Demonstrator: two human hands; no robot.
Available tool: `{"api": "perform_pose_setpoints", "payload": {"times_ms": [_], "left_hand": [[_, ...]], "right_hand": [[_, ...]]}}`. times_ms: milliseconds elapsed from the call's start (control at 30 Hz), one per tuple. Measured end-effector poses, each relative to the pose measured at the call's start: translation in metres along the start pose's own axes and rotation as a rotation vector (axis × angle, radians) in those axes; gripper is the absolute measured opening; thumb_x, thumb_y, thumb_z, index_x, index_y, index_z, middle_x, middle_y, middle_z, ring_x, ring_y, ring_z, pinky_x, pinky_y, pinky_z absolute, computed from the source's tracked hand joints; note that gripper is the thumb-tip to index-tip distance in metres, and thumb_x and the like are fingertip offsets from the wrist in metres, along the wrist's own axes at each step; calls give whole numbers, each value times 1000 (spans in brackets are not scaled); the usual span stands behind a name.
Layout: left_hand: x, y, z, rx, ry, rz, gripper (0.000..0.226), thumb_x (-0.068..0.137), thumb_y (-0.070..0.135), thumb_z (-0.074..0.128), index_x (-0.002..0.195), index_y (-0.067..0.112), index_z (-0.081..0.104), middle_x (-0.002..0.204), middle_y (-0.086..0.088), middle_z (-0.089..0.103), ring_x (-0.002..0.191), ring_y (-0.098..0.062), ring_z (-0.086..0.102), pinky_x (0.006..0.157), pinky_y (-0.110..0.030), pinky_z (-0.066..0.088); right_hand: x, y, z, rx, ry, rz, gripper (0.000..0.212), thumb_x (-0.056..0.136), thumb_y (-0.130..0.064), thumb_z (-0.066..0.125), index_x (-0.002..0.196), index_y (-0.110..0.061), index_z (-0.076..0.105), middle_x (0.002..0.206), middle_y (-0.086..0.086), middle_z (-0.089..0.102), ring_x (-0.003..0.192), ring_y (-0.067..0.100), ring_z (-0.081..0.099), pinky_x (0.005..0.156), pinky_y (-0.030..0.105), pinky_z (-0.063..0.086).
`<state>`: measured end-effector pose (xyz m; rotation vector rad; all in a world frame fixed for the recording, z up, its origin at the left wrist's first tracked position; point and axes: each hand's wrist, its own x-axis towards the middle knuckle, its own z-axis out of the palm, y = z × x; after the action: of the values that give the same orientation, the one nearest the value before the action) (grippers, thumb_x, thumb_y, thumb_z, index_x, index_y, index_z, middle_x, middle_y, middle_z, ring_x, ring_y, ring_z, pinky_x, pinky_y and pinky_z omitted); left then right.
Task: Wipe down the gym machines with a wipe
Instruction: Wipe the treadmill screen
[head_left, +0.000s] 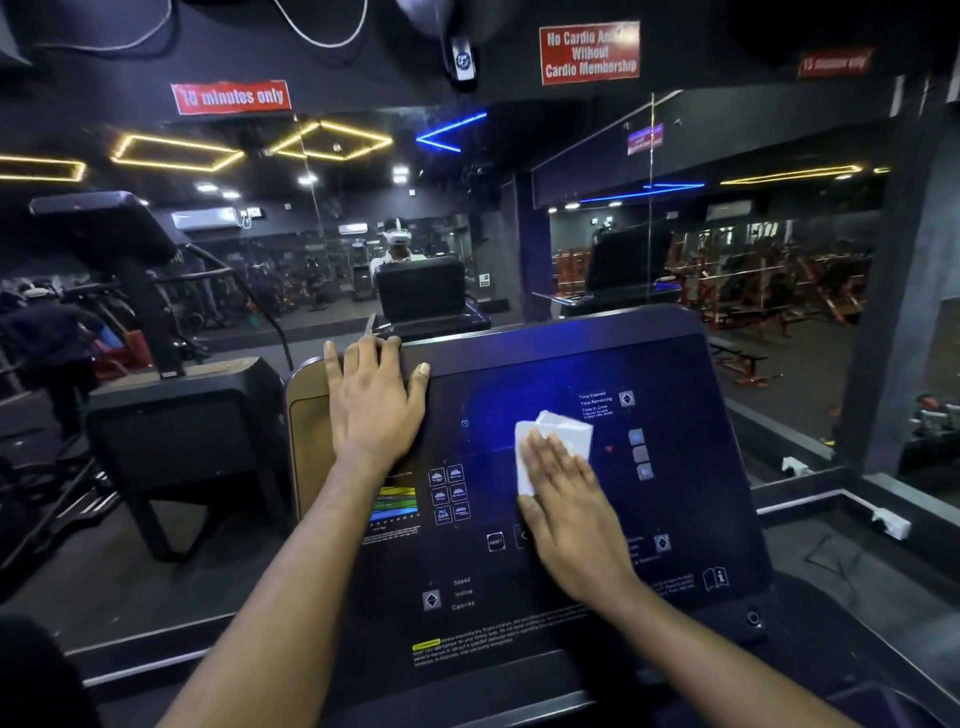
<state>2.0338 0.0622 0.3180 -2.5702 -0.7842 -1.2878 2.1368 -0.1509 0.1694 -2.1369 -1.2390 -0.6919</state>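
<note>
White wipe (558, 441) looks limp, light: right hand (571, 499) pins it near console (519, 613) centre, fingers flat together; left hand (371, 400) hooks console's top edge.

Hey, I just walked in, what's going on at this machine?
A person is wiping down a cardio machine's console. Their right hand lies flat on a folded white wipe, pressing it against the dark display panel near its middle. Their left hand holds the console's top left corner, fingers hooked over the upper edge. Part of the wipe sticks out past the right fingertips.
</note>
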Motion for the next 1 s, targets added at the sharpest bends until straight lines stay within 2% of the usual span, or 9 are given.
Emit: {"api": "perform_pose_setpoints", "payload": {"times_ms": [167, 233, 300, 367, 500, 600, 700, 833, 1000], "left_hand": [[-1, 18, -4, -53, 5, -126, 63, 102, 55, 30, 137, 10, 55, 138, -14, 54, 140, -31, 38, 125, -55, 0], [-1, 33, -4, -101, 22, -165, 70, 98, 57, 25, 143, 11, 52, 150, -15, 46, 148, -30, 28, 124, -53, -6], [2, 47, -2, -129, 32, -89, 71, 97, 57, 25, 149, 13, 46, 158, -12, 38, 152, -27, 20, 123, -48, -9], [8, 61, 1, -138, -13, 28, 70, 98, 56, 29, 153, 13, 41, 161, -8, 35, 153, -24, 19, 124, -46, -7], [17, 77, 10, -126, -190, 153, 71, 101, 54, 42, 157, 13, 30, 163, -6, 32, 154, -22, 17, 126, -48, -3], [18, 84, 15, -104, -182, 139, 75, 97, 57, 47, 154, 11, 34, 155, -8, 41, 149, -25, 28, 126, -50, 3], [17, 93, 19, -61, -129, 109, 78, 93, 63, 50, 148, 9, 42, 144, -10, 50, 141, -28, 38, 126, -49, 9], [14, 98, 26, -21, -70, 101, 82, 88, 65, 56, 143, 6, 45, 138, -13, 53, 136, -30, 41, 125, -48, 13], [13, 102, 27, 6, -39, 80, 81, 87, 63, 61, 139, 3, 49, 133, -17, 55, 132, -35, 45, 125, -49, 16]], "right_hand": [[70, 25, -22, 122, 184, 351, 70, 102, -50, 14, 162, -15, 3, 169, -1, -2, 156, 14, -7, 127, 44, 8], [68, 13, -23, 122, 132, 243, 69, 104, -50, 19, 163, -18, 5, 170, -1, 0, 156, 16, -5, 127, 40, 7], [36, -1, -16, 56, -1, 22, 63, 108, -47, 24, 162, -24, 1, 170, -9, -3, 155, 9, -10, 127, 35, 2], [5, 5, -11, 15, -39, -86, 60, 110, -44, 27, 162, -29, 2, 169, -14, -3, 154, 5, -8, 127, 36, 3], [20, 55, -21, 32, 127, 194, 59, 108, -40, 26, 162, -25, 9, 169, -9, 5, 155, 6, -2, 127, 40, 9], [68, 74, -38, 89, 192, 347, 65, 104, -47, 15, 161, -17, 7, 167, -5, -1, 156, 12, -5, 127, 43, 9], [67, 65, -40, 68, 157, 249, 67, 105, -48, 19, 162, -17, 7, 168, -4, -2, 156, 13, -8, 127, 39, 4], [-8, 60, -31, 15, 52, 46, 61, 109, -37, 33, 162, -27, 5, 169, -14, 0, 155, 7, -5, 126, 32, 3], [17, 114, -43, 68, 202, 405, 66, 105, -50, 16, 162, -19, 5, 169, -4, 0, 156, 11, -3, 127, 43, 11]]}}
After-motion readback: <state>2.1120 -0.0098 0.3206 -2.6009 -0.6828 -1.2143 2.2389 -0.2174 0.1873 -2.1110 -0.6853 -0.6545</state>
